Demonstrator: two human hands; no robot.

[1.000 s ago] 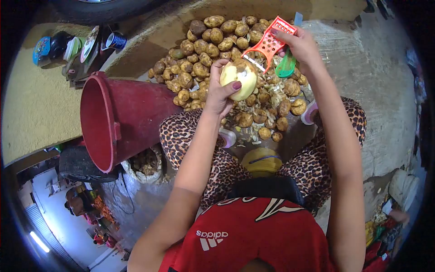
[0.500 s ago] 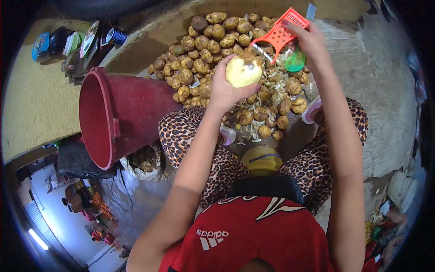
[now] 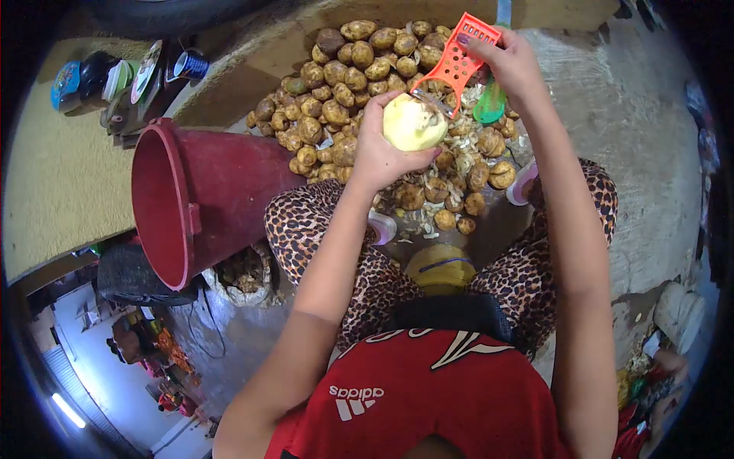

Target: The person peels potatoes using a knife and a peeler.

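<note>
My left hand (image 3: 382,149) is closed around a mostly peeled, pale yellow potato (image 3: 411,126), with a brownish patch near its top right. My right hand (image 3: 511,65) grips an orange-red plastic peeler (image 3: 456,67) by its grater-holed end. The peeler's forked end, with the blade, is at the upper right side of the potato and seems to touch it. Below the hands and behind them spreads a heap of unpeeled brown potatoes (image 3: 336,73). Pale peelings (image 3: 465,157) are scattered among them.
A large dark red bucket (image 3: 237,168) lies tipped on its side at the left. An open sack (image 3: 243,279) stands below it. A green plastic piece (image 3: 490,103) lies near the right wrist, and a yellow container (image 3: 440,269) sits between the knees. Other people appear at lower left.
The peeler has come down and left, so its blade end now meets the potato. My left hand has turned the potato slightly, bringing the brownish patch to the right.
</note>
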